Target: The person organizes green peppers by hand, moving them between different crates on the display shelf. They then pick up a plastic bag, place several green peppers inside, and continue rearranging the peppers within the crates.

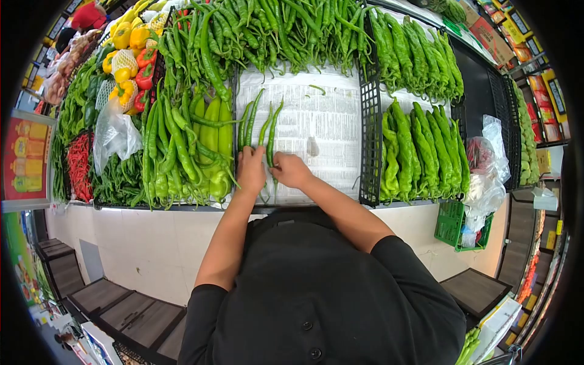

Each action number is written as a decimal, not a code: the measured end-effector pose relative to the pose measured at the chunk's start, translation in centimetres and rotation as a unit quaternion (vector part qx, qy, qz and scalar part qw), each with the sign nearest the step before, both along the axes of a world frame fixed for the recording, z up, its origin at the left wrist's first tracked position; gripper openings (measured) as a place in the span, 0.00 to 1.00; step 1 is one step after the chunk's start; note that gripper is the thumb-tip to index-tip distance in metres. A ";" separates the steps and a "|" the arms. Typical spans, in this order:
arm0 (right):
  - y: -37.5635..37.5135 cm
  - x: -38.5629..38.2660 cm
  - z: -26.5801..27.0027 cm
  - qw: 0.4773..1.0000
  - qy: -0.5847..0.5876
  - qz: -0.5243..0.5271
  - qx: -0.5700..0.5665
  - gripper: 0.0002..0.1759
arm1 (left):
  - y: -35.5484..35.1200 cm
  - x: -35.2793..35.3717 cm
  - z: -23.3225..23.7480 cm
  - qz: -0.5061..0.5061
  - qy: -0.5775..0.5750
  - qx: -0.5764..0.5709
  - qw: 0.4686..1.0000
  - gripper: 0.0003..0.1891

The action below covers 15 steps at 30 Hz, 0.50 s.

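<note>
My left hand [251, 168] is closed at the lower ends of several long thin green peppers [250, 126] that stand side by side on newspaper [325, 131]. Just to its right, my right hand [289, 170] is closed around the lower part of another long green pepper [272, 137]. Both hands rest near the front edge of the newspaper, a small gap between them. A short curled piece of green pepper [317, 89] lies farther up on the paper.
Long green peppers [286, 30] are heaped behind the newspaper. A black crate wall [370, 115] stands to its right, with rows of green peppers [426, 146] beyond. Left are paler peppers [210, 131] and a plastic bag [115, 137]. A green basket [451, 224] sits below the right side.
</note>
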State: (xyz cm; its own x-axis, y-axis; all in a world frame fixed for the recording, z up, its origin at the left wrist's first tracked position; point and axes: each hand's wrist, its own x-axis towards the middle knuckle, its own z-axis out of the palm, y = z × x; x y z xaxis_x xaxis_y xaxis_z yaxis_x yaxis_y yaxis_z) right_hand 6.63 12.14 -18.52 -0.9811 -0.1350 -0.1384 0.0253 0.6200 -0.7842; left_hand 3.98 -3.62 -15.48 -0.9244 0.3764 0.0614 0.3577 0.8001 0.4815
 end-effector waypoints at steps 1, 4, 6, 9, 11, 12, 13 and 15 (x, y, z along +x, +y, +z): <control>-0.1 0.0 -0.2 1.000 0.003 0.002 -0.006 0.14 | 0.0 -0.1 -0.3 0.003 -0.006 -0.002 1.000 0.23; -0.8 -0.2 -0.2 1.000 -0.019 0.001 0.011 0.15 | 0.0 -0.2 -0.6 0.006 -0.013 -0.010 1.000 0.23; -1.0 -0.4 0.0 0.999 -0.030 0.007 0.022 0.16 | 0.0 -0.2 -0.7 0.005 -0.011 -0.013 1.000 0.23; -0.9 -0.5 0.1 0.999 -0.018 0.013 0.034 0.16 | 0.0 0.0 -0.7 0.004 -0.009 -0.012 1.000 0.24; -0.9 -0.6 0.1 0.999 -0.012 0.021 0.041 0.16 | -0.1 0.0 -0.5 0.004 -0.013 -0.008 1.000 0.24; -0.9 -0.6 0.2 0.999 -0.016 0.026 0.043 0.17 | -0.1 0.0 -0.4 0.003 -0.013 -0.008 1.000 0.24; -0.9 -0.6 0.3 0.998 -0.020 0.031 0.046 0.17 | -0.1 0.1 -0.2 0.002 -0.013 -0.007 1.000 0.25; -0.8 -0.6 0.2 0.999 -0.014 0.032 0.034 0.17 | -0.1 0.2 -0.1 0.002 -0.015 -0.005 1.000 0.25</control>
State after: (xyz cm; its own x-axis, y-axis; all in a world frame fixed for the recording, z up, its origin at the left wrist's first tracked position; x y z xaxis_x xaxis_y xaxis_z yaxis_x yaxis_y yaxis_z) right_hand 5.99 11.37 -18.28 -0.9662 -0.1876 -0.1768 0.0047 0.6728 -0.7398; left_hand 4.15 -3.75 -15.59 -0.9275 0.3727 0.0295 0.3396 0.8067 0.4837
